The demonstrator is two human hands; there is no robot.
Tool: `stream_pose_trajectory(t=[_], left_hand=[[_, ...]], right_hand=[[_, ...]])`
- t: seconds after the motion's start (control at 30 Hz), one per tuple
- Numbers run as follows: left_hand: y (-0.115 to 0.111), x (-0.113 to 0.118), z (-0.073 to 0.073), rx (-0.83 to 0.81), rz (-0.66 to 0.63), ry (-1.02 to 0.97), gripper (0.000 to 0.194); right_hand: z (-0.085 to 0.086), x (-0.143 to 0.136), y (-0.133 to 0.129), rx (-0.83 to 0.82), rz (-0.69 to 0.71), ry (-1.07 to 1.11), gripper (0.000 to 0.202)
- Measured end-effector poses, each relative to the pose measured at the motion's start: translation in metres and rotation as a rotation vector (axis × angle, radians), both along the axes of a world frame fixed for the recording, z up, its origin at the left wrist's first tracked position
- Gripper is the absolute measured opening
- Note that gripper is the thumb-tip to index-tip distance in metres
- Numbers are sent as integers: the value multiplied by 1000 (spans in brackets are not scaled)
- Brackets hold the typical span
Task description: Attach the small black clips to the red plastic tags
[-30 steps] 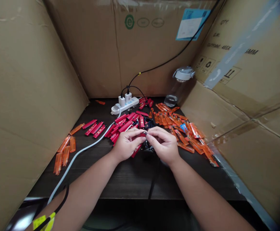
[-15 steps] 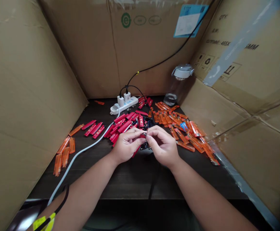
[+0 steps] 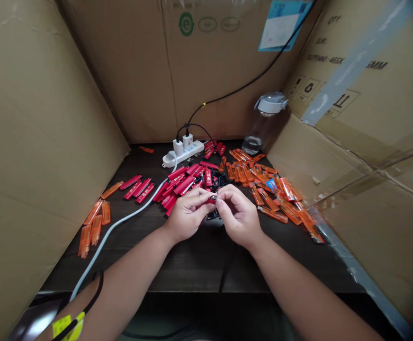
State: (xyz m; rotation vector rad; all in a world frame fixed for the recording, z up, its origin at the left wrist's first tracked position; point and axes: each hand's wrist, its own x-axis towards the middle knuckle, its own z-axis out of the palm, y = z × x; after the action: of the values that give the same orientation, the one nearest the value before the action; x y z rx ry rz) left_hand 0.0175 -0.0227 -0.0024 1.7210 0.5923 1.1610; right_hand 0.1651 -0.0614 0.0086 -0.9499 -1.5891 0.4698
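Between my hands is a red lighter (image 3: 211, 200), its top end with metal showing; most of it is hidden by my fingers. My left hand (image 3: 188, 213) is closed around it, thumb and fingers pinching its body. The fingertips of my right hand (image 3: 241, 213) are pinched together at the lighter's metal end; any small part between them is hidden. Just behind my hands lie a pile of red lighters (image 3: 185, 184) and small black parts (image 3: 220, 181).
Orange translucent lighters (image 3: 263, 182) are heaped on the right; several more orange lighters (image 3: 96, 229) lie at left. A white power strip (image 3: 188, 152) with plugged-in chargers and a water bottle (image 3: 261, 124) stand behind. A white cable (image 3: 121, 220) crosses the table; cardboard walls (image 3: 210, 71) enclose it.
Both hands stay nearly in place at the lighter. A red strip that showed below my left thumb is out of sight now. The view has shifted slightly.
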Motion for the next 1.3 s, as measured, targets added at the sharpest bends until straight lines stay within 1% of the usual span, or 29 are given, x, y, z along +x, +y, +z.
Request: stream_pose_trajectory(t=[0.4, 0.63, 0.83, 0.93, 1.07, 1.17, 1.3], left_hand=[[-1, 0, 1, 82, 13, 51, 18], [-1, -1, 1, 136, 19, 67, 19], [-3, -1, 2, 60, -23, 3, 19], [-4, 0, 2, 42, -63, -19, 20], [-5, 0, 6, 24, -111, -22, 18], [-5, 0, 9, -10, -133, -28, 18], [-5, 0, 9, -32, -137, -33, 17]], right_hand=[[1, 2, 1, -134, 63, 106, 15], [0, 4, 3, -162, 86, 125, 17], [-6, 4, 4, -319, 218, 371, 18], [-10, 5, 5, -330, 270, 459, 14], [-10, 5, 5, -357, 318, 517, 14], [-8, 5, 5, -388, 320, 558, 16], [-7, 5, 5, -380, 324, 570, 13]])
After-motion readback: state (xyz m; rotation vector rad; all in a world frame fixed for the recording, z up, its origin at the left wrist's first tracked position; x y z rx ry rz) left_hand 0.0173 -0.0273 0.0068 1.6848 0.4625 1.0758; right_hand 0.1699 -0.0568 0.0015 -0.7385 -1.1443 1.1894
